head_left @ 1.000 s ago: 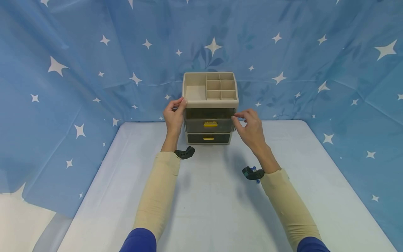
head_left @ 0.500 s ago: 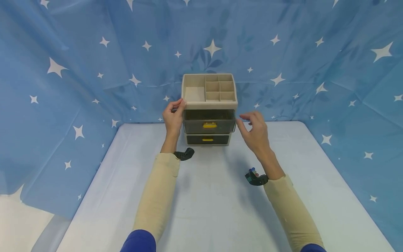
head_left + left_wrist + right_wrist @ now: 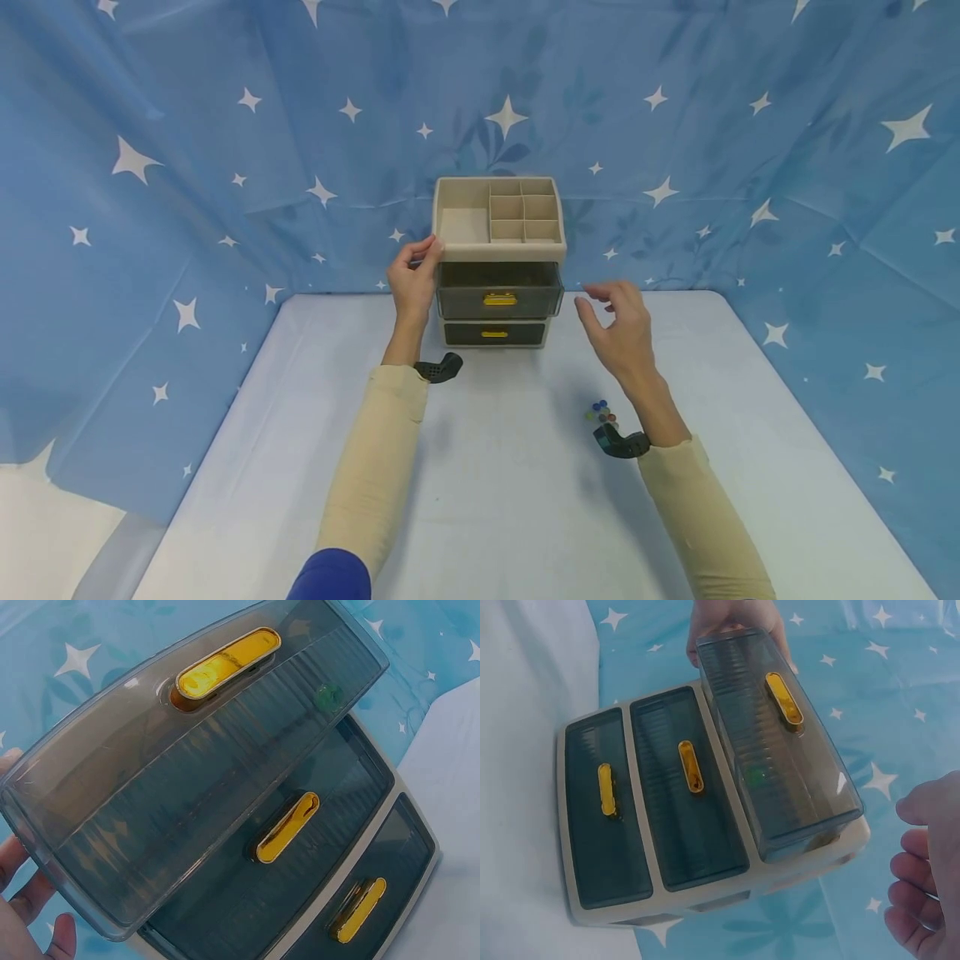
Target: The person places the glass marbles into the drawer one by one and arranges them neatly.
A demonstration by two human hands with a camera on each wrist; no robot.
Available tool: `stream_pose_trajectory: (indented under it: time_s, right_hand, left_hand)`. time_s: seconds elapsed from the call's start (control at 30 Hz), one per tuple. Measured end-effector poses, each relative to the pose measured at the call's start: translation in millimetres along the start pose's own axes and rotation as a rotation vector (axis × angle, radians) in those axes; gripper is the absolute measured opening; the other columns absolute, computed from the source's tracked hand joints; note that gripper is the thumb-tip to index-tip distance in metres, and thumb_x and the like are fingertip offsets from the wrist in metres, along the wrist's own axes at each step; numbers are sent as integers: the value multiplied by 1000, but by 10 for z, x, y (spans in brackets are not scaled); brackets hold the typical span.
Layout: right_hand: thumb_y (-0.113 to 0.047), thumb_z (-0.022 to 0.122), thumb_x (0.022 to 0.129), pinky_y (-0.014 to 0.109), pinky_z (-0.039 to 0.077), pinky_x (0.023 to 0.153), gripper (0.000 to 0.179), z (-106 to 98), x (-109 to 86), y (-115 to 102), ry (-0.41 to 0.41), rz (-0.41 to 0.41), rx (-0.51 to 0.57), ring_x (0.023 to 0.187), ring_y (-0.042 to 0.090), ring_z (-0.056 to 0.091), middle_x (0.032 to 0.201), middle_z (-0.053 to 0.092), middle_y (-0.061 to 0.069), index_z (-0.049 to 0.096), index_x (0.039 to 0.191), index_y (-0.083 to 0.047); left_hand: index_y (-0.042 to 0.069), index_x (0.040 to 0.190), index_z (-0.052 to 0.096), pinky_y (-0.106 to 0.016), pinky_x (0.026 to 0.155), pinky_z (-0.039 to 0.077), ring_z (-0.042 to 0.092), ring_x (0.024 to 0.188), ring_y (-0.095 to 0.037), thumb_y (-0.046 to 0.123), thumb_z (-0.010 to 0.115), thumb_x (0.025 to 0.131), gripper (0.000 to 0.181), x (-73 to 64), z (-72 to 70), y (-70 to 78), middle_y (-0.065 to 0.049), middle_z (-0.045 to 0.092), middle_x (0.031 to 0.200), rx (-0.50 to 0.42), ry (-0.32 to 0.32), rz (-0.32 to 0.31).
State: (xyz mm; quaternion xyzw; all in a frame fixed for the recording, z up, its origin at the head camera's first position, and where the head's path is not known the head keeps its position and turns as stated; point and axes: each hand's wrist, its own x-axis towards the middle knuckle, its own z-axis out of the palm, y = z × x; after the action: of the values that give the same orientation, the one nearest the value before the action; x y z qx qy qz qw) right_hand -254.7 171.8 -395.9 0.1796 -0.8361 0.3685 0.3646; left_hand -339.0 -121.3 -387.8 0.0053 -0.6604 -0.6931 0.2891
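Head: my left hand holds front left corner of beige drawer organizer, at back of table; right hand free, fingers loosely bent, just right of pulled-out top drawer. Risks: low right forearm could scatter loose marbles; weak left hold could let organizer shift under push. Left wrist: smoky see-through front, gold handle, green blob showing through. Right wrist: middle drawer, bottom drawer closed.
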Motion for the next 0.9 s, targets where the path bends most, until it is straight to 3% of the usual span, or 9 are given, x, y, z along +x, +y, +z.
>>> stream_pose_trajectory:
  time_s: [0.37,0.7,0.9]
  right_hand:
    - [-11,71,92,49,50,81,23,-49,-147,74,5,0,-14,98,34,59,103,66,20,67,108,4]
    - [-10,73,90,40,47,80,24,-97,-287,186,18,18,-28,96,33,59,103,66,19,67,109,4]
    - [-10,72,91,44,48,80,24,-124,-384,224,-10,62,-41,96,33,59,103,65,20,67,109,4]
  left_hand:
    - [8,111,76,-19,64,44,54,75,-8,29,77,90,29,-5,-2,35,5,65,92,14,4,-15]
    - [11,109,76,-19,64,44,55,75,-7,31,76,90,28,-4,-7,17,10,65,89,8,-3,8]
    - [9,108,77,-19,62,43,53,71,-6,27,77,90,25,-1,-7,11,12,64,86,-4,-2,11]
